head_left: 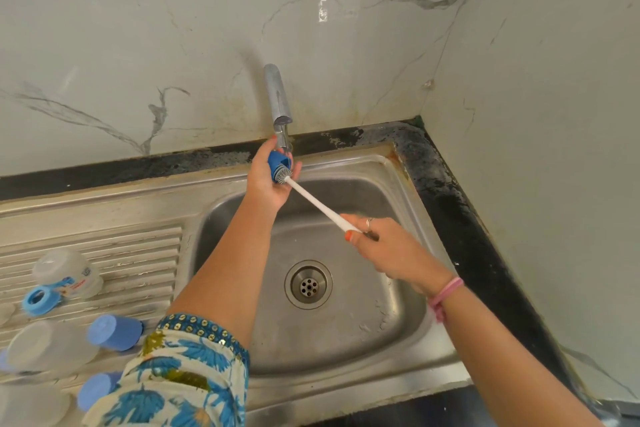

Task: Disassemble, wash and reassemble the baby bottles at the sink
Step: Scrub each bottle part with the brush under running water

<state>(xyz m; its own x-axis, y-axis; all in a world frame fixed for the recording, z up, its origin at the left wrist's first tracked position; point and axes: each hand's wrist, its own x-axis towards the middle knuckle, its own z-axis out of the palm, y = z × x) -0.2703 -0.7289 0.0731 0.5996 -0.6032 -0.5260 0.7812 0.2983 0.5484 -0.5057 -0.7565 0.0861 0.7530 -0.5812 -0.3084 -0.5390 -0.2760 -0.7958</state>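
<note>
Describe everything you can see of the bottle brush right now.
The bottle brush has a long, thin white handle, plastic by its look, ending in a small grey-white bristle head. It slants up and left over the sink. The right hand grips the lower end of the handle. The bristles are pushed into a blue bottle ring held in the left hand, just under the tap spout. The far bristles are hidden inside the ring.

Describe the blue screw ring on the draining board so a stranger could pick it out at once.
Start at the steel sink basin and look left to the ribbed draining board. The blue screw ring lies at its far left, against a clear bottle. Unlike the solid blue caps nearby, it is an open hoop.
</note>
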